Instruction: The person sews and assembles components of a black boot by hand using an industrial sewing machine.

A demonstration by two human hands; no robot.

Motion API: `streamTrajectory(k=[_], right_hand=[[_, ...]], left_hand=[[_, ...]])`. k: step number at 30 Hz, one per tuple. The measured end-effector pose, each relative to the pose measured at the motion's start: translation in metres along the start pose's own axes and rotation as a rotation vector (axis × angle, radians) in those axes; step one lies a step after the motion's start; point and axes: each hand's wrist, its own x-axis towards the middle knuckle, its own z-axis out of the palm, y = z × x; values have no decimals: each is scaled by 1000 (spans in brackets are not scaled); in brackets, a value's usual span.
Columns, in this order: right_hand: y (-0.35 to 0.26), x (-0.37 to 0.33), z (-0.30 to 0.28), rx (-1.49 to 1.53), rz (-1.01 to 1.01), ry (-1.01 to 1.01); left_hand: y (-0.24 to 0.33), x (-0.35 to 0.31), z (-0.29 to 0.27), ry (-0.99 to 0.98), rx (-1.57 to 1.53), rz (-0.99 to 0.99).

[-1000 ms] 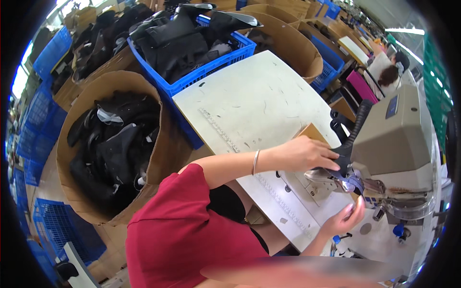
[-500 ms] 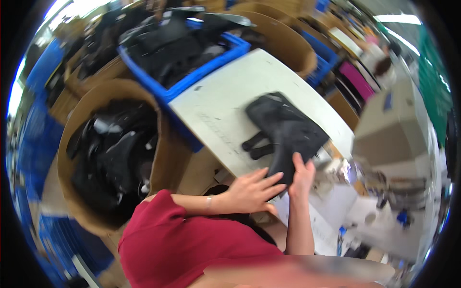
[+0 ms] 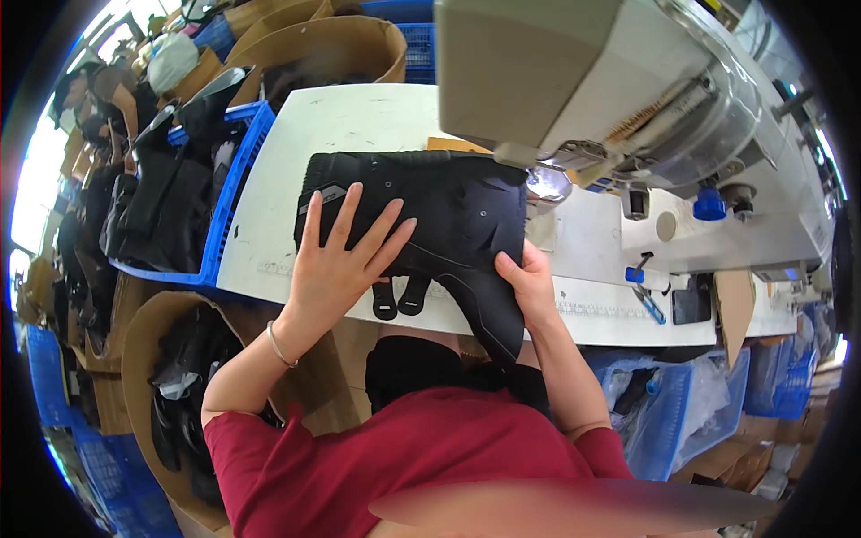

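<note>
A black padded sewn piece (image 3: 448, 211), with two slotted tabs on its near edge and a flap tapering toward my lap, lies on the white sewing table (image 3: 296, 125). My left hand (image 3: 336, 264) rests flat on its left part, fingers spread, near a grey patch. With the thumb on top, my right hand (image 3: 531, 285) grips the right edge; the other fingers are partly hidden beneath. The piece's far right corner reaches to the sewing machine (image 3: 574, 90), close to its stitching area. Exactly what the piece belongs to I cannot make out.
A blue crate (image 3: 215, 242) of black pieces stands at the table's left, with a cardboard drum (image 3: 139, 377) of black pieces nearer me. Thread snips (image 3: 650, 305) and a dark phone-like slab (image 3: 691, 307) lie at the right. A blue basket (image 3: 668, 430) holds plastic bags below.
My view has swung right to face the sewing machine. The black piece has come with my hands and now lies spread beside the machine. My left hand has moved onto its left part.
</note>
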Motion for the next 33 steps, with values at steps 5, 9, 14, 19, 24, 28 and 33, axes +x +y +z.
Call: streamTrajectory(k=[5, 9, 14, 19, 24, 28, 33], right_hand=[[9, 3, -4, 62, -27, -15], [-3, 8, -6, 81, -65, -19], [5, -7, -5, 165, -95, 3], [8, -10, -8, 123, -100, 5], [8, -12, -9, 125, -93, 1], [2, -14, -3, 106, -93, 16], [14, -36, -9, -328, -91, 186]], left_hand=[[-7, 8, -16, 41, 24, 85], [-13, 29, -29, 72, 47, 131], [-4, 23, -37, 83, 96, 214], [1, 24, -41, 59, 97, 199], [3, 22, -40, 58, 79, 177], [4, 20, -37, 64, 66, 162], [-3, 22, -27, 63, -21, 144]])
